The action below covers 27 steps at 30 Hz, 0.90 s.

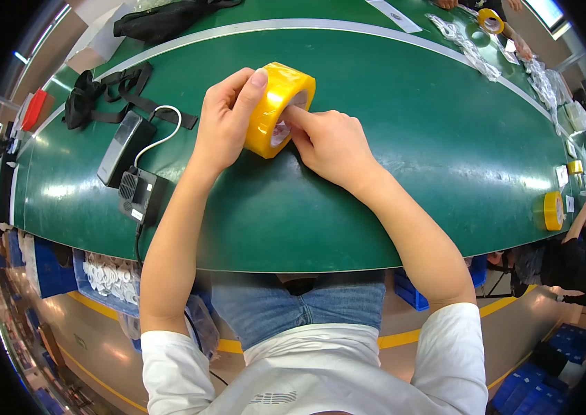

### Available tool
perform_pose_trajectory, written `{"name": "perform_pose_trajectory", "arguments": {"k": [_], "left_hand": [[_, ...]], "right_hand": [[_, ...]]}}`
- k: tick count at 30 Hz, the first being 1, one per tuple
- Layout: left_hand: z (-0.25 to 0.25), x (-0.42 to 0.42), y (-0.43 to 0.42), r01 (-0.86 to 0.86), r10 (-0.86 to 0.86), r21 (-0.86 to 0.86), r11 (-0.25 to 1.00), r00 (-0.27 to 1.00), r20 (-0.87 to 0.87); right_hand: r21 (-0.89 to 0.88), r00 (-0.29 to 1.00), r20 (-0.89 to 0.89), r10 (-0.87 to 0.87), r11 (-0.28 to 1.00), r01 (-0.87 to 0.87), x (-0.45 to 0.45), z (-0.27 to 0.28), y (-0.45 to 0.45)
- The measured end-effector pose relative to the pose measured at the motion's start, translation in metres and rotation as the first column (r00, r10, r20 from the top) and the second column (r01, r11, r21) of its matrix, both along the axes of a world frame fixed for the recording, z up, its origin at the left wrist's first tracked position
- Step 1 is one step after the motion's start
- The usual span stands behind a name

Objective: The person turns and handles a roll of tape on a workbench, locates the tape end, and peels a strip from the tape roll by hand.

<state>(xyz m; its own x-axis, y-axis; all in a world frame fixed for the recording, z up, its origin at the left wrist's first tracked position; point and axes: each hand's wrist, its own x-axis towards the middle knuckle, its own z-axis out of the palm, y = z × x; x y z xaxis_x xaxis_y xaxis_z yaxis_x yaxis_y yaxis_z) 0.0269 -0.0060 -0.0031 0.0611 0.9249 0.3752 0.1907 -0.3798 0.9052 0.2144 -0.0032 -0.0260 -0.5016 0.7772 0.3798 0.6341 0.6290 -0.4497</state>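
A wide roll of yellow packing tape [265, 111] is held up over the green table, tilted so its open core faces right. My left hand [227, 114] grips it from the left, with the thumb over the top edge and the other fingers mostly hidden behind. From the right, my right hand [334, 145] reaches into the core. Its index finger goes inside the ring, and the remaining fingers are curled. The fingertip in the core is hidden.
The green table [376, 221] carries a power bank [121, 149], a black device [142, 195] with a white cable, and black straps [123, 90] at left. Another tape roll [553, 211] stands at right. Bundled white cables [469, 48] lie farther back. Other people are at the right.
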Motion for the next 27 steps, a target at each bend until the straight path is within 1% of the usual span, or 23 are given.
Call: {"name": "perform_pose_trajectory", "arguments": {"k": [2,3,5,6,8,9,11,15,17,18,20,21,23,27], "left_hand": [[0.0,0.0,0.0,-0.003,0.003,0.013,1.0,1.0,0.006],[0.0,0.0,0.0,-0.001,0.001,0.008,1.0,1.0,0.001],[0.0,-0.001,0.001,0.002,-0.002,0.003,1.0,1.0,-0.004],[-0.001,-0.001,0.001,0.002,-0.002,0.006,1.0,1.0,-0.007],[-0.001,-0.002,0.001,0.002,-0.001,0.008,1.0,1.0,-0.011],[-0.002,-0.002,0.001,-0.006,0.006,0.003,1.0,1.0,-0.017],[-0.002,-0.001,0.001,-0.01,0.01,-0.001,1.0,1.0,-0.022],[0.0,0.0,0.0,-0.016,0.016,-0.003,1.0,1.0,-0.018],[0.0,0.0,0.0,-0.012,0.012,0.0,1.0,1.0,-0.009],[0.0,0.0,0.0,-0.012,0.012,-0.003,1.0,1.0,-0.008],[-0.001,0.0,0.001,-0.012,0.011,-0.006,1.0,1.0,-0.007],[-0.001,0.0,0.001,-0.004,0.004,-0.008,1.0,1.0,-0.005],[-0.002,-0.002,0.002,-0.001,0.001,-0.007,1.0,1.0,-0.003],[-0.003,0.0,0.001,-0.013,0.013,0.001,1.0,1.0,-0.006]], "right_hand": [[0.013,0.997,-0.073,0.015,1.0,-0.014,0.0,-0.006,0.002],[0.012,0.997,-0.072,0.015,1.0,-0.014,0.0,-0.004,0.002],[0.076,0.999,0.037,0.02,0.997,-0.023,0.001,0.002,0.0],[0.076,0.999,0.037,0.02,0.997,-0.023,0.001,0.002,0.001],[0.169,0.996,0.088,0.0,0.985,-0.015,0.003,0.002,0.002],[0.168,0.996,0.087,-0.002,0.986,-0.013,0.004,0.003,0.003],[0.209,0.988,0.132,-0.085,0.976,0.056,0.007,0.006,0.004],[0.202,0.992,0.085,-0.095,0.976,0.076,0.009,0.008,0.006],[0.141,0.997,0.012,-0.081,0.987,0.079,0.007,0.006,0.006],[0.141,0.997,0.013,-0.081,0.987,0.079,0.007,0.005,0.006],[-0.014,0.983,-0.157,-0.094,0.996,0.093,0.007,0.004,0.009],[-0.014,0.983,-0.157,-0.094,0.996,0.092,0.007,0.004,0.009],[-0.126,0.966,-0.247,-0.08,0.991,0.049,0.008,0.004,0.011],[-0.171,0.968,-0.23,-0.095,0.984,0.056,0.008,0.008,0.011]]}}
